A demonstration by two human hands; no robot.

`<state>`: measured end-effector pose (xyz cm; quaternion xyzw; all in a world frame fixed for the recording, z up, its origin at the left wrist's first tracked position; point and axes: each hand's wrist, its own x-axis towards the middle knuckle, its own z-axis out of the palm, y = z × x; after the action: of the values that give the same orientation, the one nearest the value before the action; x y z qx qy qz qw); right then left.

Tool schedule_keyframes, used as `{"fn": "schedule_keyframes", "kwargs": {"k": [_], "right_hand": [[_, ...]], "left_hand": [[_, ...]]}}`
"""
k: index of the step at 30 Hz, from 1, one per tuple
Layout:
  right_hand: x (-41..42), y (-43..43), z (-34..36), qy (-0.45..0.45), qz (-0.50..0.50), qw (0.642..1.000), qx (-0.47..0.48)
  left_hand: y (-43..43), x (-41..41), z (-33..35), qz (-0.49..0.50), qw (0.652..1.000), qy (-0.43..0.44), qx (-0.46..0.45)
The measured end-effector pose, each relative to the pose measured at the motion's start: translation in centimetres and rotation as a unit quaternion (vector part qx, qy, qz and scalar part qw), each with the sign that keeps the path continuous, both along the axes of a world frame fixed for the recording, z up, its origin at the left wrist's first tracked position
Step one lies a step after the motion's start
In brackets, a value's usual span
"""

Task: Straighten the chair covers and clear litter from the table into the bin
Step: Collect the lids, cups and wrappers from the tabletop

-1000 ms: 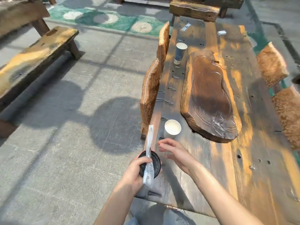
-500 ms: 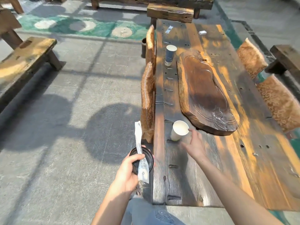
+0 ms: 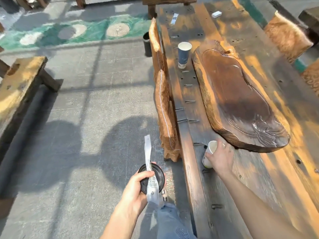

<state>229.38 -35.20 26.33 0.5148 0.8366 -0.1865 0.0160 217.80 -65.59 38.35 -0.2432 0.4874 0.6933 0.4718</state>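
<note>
My right hand grips a white paper cup tilted on the wooden table, near the front end of a carved wooden slab. My left hand holds a black round lid together with a long white wrapper, off the table's left side above the floor. Farther along the table stand a blue and white paper cup, a white strip wrapper and a small white packet. Fur-like brown covers hang on the chairs at the left edge and on the right.
A black cylindrical bin stands on the floor beyond the left chairs. A wooden bench lies at the left. Grey paving spreads between the bench and the table. My jeans leg shows below.
My right hand reached forward and closed around the white cup, which now tilts. My left hand keeps the lid and wrapper. The view has moved forward along the table.
</note>
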Motion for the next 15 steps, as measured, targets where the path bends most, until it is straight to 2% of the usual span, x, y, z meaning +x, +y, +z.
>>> {"fn": "schedule_keyframes", "kwargs": {"k": [7, 15], "right_hand": [[0.4, -0.3, 0.0, 0.009, -0.033, 0.999, -0.008], [-1.5, -2.6, 1.1, 0.006, -0.079, 0.996, -0.029]], "left_hand": [[8.5, -8.3, 2.9, -0.068, 0.996, -0.027, 0.059], [13.2, -15.7, 4.7, -0.096, 0.990, 0.018, 0.101]]}}
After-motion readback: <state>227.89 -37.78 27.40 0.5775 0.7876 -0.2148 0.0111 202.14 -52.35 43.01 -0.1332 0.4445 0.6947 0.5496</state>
